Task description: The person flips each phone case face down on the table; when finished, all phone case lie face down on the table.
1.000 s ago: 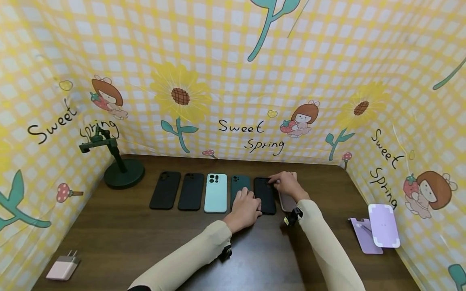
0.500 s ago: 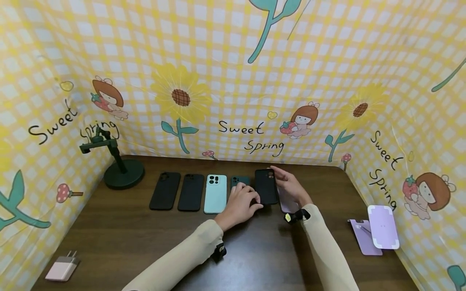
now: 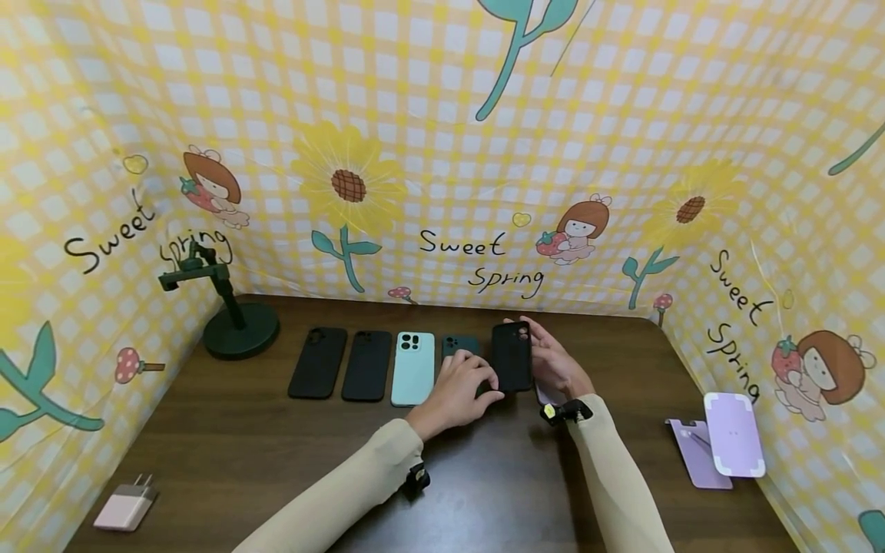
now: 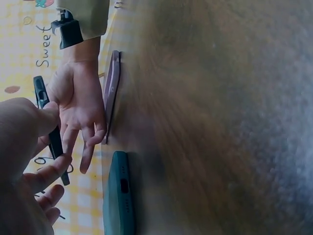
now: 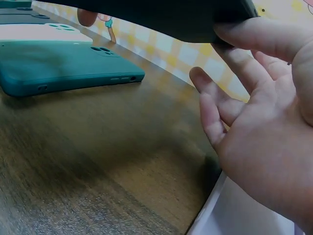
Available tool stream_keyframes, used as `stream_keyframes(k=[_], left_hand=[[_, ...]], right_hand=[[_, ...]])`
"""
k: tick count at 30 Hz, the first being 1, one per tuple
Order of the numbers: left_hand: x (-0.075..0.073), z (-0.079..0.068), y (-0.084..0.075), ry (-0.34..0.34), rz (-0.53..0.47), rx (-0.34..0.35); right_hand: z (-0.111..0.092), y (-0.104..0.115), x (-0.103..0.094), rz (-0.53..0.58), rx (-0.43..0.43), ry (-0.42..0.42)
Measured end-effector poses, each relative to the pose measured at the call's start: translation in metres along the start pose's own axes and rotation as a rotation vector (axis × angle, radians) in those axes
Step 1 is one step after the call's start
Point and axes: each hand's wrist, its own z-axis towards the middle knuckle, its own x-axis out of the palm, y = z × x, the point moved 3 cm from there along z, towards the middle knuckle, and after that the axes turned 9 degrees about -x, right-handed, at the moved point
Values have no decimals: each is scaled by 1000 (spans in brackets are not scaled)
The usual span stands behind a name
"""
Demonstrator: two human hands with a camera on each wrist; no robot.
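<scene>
We look down on a table (image 3: 477,499) with one black phone case (image 3: 512,359) held above it, over the space between a teal case (image 5: 63,66) on the left and a pink case (image 4: 113,83) on the right. The left grip (image 3: 452,392) pinches the near, left part of the black phone case. In the left wrist view the case shows thin and edge-on, so we cannot tell exactly how each finger sits. The right grip (image 3: 555,365) pinches the right edge, with the thumb on one side and fingers behind.

We judge the step in hand to be handling this single case in the air, its weight shared between both grips. The next move, we think, calls for the two grips to act together, one steadying whenever the other eases, and for care around the teal case and the pink case, which lie close by.

The black phone case points away from us: its camera holes (image 3: 523,332) sit at the far end, by the right corner, toward the checked cloth (image 3: 442,184). Its long axis runs from near to far, roughly in line with the light blue case (image 3: 412,372) and the two other black cases (image 3: 365,369) further left in the row.
</scene>
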Motion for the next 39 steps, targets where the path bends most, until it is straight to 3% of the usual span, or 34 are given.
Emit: stream_keyframes(k=[10, 18, 22, 27, 31, 35, 39], left_hand=[[-2, 0, -4, 33, -17, 9], [-4, 1, -10, 39, 26, 108], [-3, 2, -10, 36, 44, 122], [-2, 4, -11, 38, 69, 121], [-3, 6, -13, 17, 100, 117], [-4, 5, -14, -12, 126, 115], [-2, 0, -12, -30, 129, 86]], right_hand=[[2, 2, 3, -52, 10, 43], [3, 0, 7, -56, 45, 71], [5, 6, 6, -151, 63, 72], [9, 15, 2, -328, 99, 44], [11, 19, 0, -362, 112, 13], [11, 19, 0, -405, 133, -61], [9, 16, 0, -553, 195, -147]])
